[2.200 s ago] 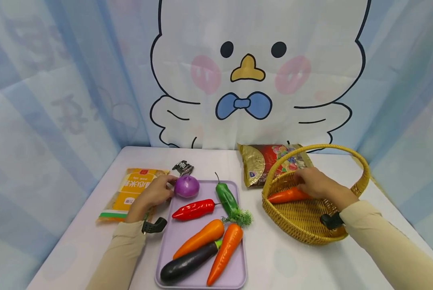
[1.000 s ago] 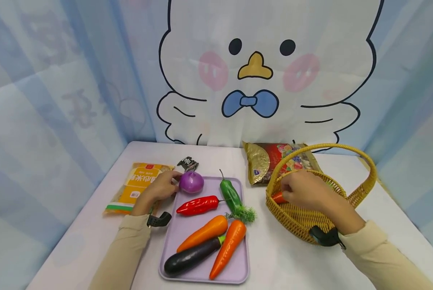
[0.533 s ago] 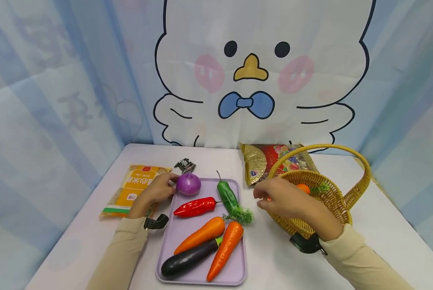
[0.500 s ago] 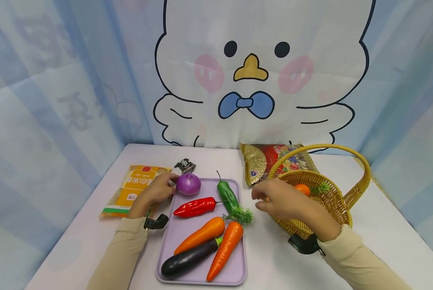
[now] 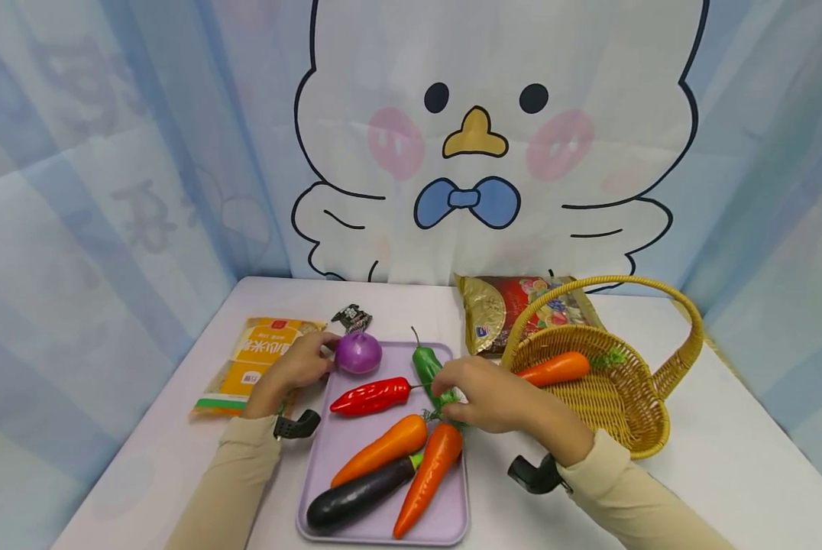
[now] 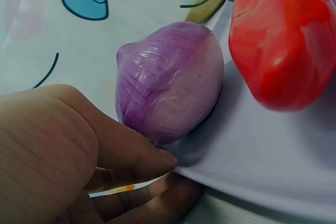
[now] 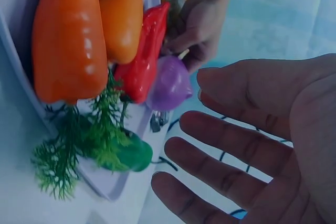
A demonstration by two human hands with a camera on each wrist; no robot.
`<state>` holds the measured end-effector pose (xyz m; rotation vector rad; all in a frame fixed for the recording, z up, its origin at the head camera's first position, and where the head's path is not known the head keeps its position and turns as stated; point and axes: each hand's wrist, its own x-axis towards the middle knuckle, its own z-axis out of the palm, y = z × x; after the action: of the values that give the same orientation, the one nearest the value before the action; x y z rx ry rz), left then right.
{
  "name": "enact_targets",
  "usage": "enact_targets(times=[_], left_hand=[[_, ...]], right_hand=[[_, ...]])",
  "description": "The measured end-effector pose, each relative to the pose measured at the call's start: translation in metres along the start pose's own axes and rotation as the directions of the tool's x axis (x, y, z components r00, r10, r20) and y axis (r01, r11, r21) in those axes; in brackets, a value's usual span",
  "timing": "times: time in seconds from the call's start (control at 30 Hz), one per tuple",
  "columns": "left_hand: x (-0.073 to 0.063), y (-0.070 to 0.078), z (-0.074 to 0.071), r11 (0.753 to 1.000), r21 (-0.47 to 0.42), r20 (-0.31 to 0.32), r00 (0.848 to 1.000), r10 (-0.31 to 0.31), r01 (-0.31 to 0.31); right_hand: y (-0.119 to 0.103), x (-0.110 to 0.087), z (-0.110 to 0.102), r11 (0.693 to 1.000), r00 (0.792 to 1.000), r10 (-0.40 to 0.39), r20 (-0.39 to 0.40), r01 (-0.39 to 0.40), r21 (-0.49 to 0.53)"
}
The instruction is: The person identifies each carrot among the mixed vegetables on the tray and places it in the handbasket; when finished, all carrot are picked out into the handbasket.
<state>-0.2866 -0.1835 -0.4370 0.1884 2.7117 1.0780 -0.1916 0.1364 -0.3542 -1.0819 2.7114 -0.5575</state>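
Observation:
My left hand (image 5: 299, 365) pinches the far left rim of the lilac tray (image 5: 342, 443), thumb (image 6: 152, 158) above and fingers below, right beside a purple onion (image 5: 359, 354). On the tray lie a red chili pepper (image 5: 371, 397), a green pepper (image 5: 425, 365), two carrots with the nearer carrot (image 5: 428, 481) slanting, and an eggplant (image 5: 359, 498). My right hand (image 5: 483, 393) hovers over the tray's right edge, covering part of the green pepper in the head view. Its fingers (image 7: 231, 135) are spread and hold nothing.
A wicker basket (image 5: 606, 412) with an arched handle stands at the right, with a carrot (image 5: 558, 369) inside. Behind it lies a gold-and-red bag (image 5: 521, 309). A yellow packet (image 5: 266, 347) lies left of the tray; a small black wrapper (image 5: 352, 317) sits behind the onion.
My right hand has let go of the carrot in the basket, come out and moved left over the tray's edge. My left hand keeps its place at the tray rim.

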Motion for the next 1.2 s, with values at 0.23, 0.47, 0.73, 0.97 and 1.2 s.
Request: enact_targets(times=[0.23, 0.47, 0.73, 0.97, 1.2], left_hand=[[0.002, 0.002, 0.000, 1.000, 0.005, 0.001, 1.000, 0.023, -0.023], [0.003, 0.005, 0.000, 0.999, 0.007, 0.001, 0.999, 0.042, -0.042], [-0.002, 0.000, -0.002, 1.000, 0.014, -0.012, 1.000, 0.022, -0.022], [-0.003, -0.001, 0.000, 0.999, -0.005, -0.004, 0.999, 0.045, -0.045], [-0.001, -0.001, 0.000, 0.999, -0.016, -0.005, 0.999, 0.052, -0.052]], right_hand=[[-0.006, 0.012, 0.011, 1.000, 0.999, 0.018, 0.034, -0.018, 0.018], [-0.007, 0.022, 0.024, 1.000, 0.998, 0.002, 0.065, -0.001, -0.025], [-0.013, 0.032, 0.037, 0.995, 0.993, -0.036, 0.110, 0.046, -0.086], [-0.012, 0.037, 0.046, 0.988, 0.989, -0.075, 0.129, 0.091, -0.128], [-0.013, 0.040, 0.049, 0.986, 0.988, -0.073, 0.138, 0.093, -0.142]])
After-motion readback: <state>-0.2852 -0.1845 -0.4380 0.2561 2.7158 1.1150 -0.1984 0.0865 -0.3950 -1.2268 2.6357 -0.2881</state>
